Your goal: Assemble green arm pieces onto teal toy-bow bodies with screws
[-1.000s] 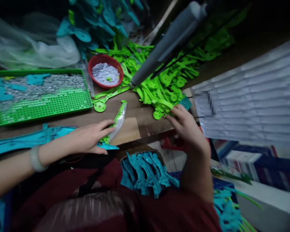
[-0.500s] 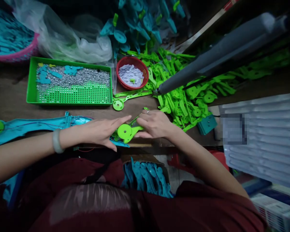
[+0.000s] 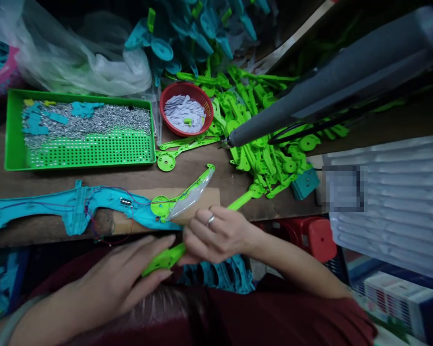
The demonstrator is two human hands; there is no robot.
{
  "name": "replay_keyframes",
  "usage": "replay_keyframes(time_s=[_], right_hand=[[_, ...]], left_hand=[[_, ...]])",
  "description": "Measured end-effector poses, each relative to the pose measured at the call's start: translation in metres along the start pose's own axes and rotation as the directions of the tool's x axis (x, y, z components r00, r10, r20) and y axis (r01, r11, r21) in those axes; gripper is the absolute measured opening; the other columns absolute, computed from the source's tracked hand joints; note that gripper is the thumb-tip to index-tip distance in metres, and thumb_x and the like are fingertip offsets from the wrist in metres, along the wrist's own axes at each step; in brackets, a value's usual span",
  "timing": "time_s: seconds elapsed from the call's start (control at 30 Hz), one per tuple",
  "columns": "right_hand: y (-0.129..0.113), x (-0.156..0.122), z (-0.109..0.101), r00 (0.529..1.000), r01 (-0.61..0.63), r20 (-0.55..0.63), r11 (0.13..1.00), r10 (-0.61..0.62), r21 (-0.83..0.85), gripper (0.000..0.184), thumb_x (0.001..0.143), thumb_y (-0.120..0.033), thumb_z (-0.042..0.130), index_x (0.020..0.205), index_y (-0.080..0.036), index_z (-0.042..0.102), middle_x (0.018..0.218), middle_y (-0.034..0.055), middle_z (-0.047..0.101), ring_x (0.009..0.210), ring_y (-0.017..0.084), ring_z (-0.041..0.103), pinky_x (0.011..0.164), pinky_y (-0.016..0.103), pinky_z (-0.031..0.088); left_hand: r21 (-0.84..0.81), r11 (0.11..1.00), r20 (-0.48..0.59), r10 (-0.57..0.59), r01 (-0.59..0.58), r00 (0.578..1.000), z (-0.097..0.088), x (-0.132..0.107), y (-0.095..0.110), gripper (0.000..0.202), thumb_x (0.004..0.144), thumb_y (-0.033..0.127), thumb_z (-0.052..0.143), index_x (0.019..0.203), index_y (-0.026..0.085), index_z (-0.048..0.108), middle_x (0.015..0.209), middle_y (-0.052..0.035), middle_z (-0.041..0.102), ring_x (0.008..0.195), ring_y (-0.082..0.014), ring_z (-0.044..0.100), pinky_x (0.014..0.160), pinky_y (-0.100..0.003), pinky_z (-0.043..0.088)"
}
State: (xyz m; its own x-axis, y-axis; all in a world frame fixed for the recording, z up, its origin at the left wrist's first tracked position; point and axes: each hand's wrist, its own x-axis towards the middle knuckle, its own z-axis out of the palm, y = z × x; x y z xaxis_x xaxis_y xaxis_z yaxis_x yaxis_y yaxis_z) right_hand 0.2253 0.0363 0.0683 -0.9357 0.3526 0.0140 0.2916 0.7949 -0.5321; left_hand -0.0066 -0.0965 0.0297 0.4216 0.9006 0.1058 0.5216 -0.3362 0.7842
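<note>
Head view: left hand (image 3: pixel 120 271) and right hand (image 3: pixel 220 234) grip green plastic (image 3: pixel 166 258); red basket (image 3: pixel 208 106) holds white pieces (image 3: pixel 182 111).

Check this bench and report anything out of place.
Possibly strays: blue pieces lie on the small metal parts in the green tray, and a small yellow-green piece sits on the white pieces in the red basket. They don't match what surrounds them, though they may be deliberate.
</note>
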Motion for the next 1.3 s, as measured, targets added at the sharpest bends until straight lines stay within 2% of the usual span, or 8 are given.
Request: replay_keyframes(time_s=[0.1,0.27,0.4,0.5,0.73,0.9,1.03,1.3], right_hand=[[-0.02,-0.002,0.017,0.999,-0.014,-0.03,0.994,0.017,0.112,0.01,0.093,-0.036,0.059,0.095,-0.041,0.068,0.086,-0.0083,0.075,0.066,0.012,0.063,0.05,0.028,0.051],[-0.041,-0.022,0.056,0.984,-0.067,-0.178,0.978,0.031,-0.2,0.036,0.091,-0.029,0.059,0.123,-0.045,0.064,0.097,-0.0059,0.078,0.064,0.017,0.071,0.042,0.03,0.056],[-0.052,-0.034,0.065,0.92,-0.06,-0.374,0.9,-0.119,-0.433,0.033,0.085,-0.024,0.064,0.116,-0.03,0.072,0.083,0.0045,0.076,0.07,0.023,0.071,0.047,0.034,0.06],[-0.052,-0.036,0.056,0.874,-0.152,-0.473,0.864,-0.109,-0.479,0.026,0.087,-0.024,0.061,0.106,-0.011,0.073,0.096,0.0145,0.071,0.086,0.024,0.068,0.058,0.033,0.062],[-0.048,-0.03,0.03,0.959,-0.028,-0.272,0.93,-0.079,-0.367,0.031,0.091,-0.025,0.059,0.112,-0.004,0.065,0.109,0.0172,0.065,0.089,0.021,0.063,0.07,0.033,0.061],[-0.031,-0.015,0.028,0.859,-0.38,-0.409,0.918,0.307,-0.11,0.047,0.087,-0.028,0.068,0.131,-0.016,0.054,0.111,0.0134,0.062,0.104,0.023,0.063,0.081,0.036,0.062],[-0.014,0.005,0.042,0.911,-0.341,-0.245,0.94,0.333,0.009,0.042,0.09,-0.037,0.064,0.124,-0.015,0.054,0.108,0.0132,0.059,0.098,0.022,0.063,0.08,0.036,0.06],[-0.013,0.028,0.055,0.89,-0.449,-0.122,0.89,0.439,-0.079,0.04,0.087,-0.047,0.063,0.106,-0.012,0.061,0.098,0.0116,0.057,0.086,0.023,0.059,0.066,0.036,0.055]], left_hand=[[0.031,0.999,-0.077,-0.026,0.028,0.997,0.004,-0.002,0.003,0.042,0.102,0.027,0.046,0.143,0.029,0.041,0.114,-0.0038,0.072,0.099,-0.019,0.073,0.086,-0.031,0.064],[0.033,0.998,-0.23,-0.052,0.061,0.972,0.015,0.012,0.007,0.035,0.101,0.022,0.045,0.135,0.03,0.045,0.1,0.0003,0.076,0.082,-0.0175,0.075,0.079,-0.03,0.066],[0.05,0.999,-0.235,0.02,-0.008,0.972,0.027,0.022,0.011,0.029,0.102,0.023,0.046,0.13,0.022,0.049,0.101,-0.0021,0.076,0.084,-0.0163,0.075,0.081,-0.025,0.065],[0.02,0.994,-0.274,0.112,-0.111,0.955,0.032,0.028,0.01,0.026,0.104,0.023,0.043,0.127,0.015,0.051,0.104,-0.005,0.075,0.091,-0.0145,0.074,0.085,-0.021,0.061],[-0.016,0.985,-0.215,0.166,-0.173,0.962,0.018,0.027,0.001,0.034,0.105,0.032,0.042,0.129,0.008,0.048,0.105,-0.0096,0.074,0.096,-0.0138,0.072,0.087,-0.021,0.058],[0.095,0.991,-0.212,0.108,-0.089,0.971,0.002,0.025,-0.02,0.04,0.096,0.023,0.057,0.133,0.011,0.046,0.127,-0.0162,0.064,0.123,-0.0262,0.06,0.103,-0.042,0.052],[0.298,0.953,-0.156,0.094,-0.044,0.983,0.005,0.027,-0.04,0.055,0.092,0.027,0.063,0.138,0.006,0.041,0.138,-0.0231,0.054,0.134,-0.0358,0.049,0.111,-0.057,0.041],[0.373,0.925,-0.207,0.156,-0.069,0.966,0.02,0.028,-0.054,0.061,0.094,0.034,0.061,0.141,0.003,0.035,0.127,-0.0232,0.061,0.125,-0.0348,0.055,0.11,-0.055,0.04]])
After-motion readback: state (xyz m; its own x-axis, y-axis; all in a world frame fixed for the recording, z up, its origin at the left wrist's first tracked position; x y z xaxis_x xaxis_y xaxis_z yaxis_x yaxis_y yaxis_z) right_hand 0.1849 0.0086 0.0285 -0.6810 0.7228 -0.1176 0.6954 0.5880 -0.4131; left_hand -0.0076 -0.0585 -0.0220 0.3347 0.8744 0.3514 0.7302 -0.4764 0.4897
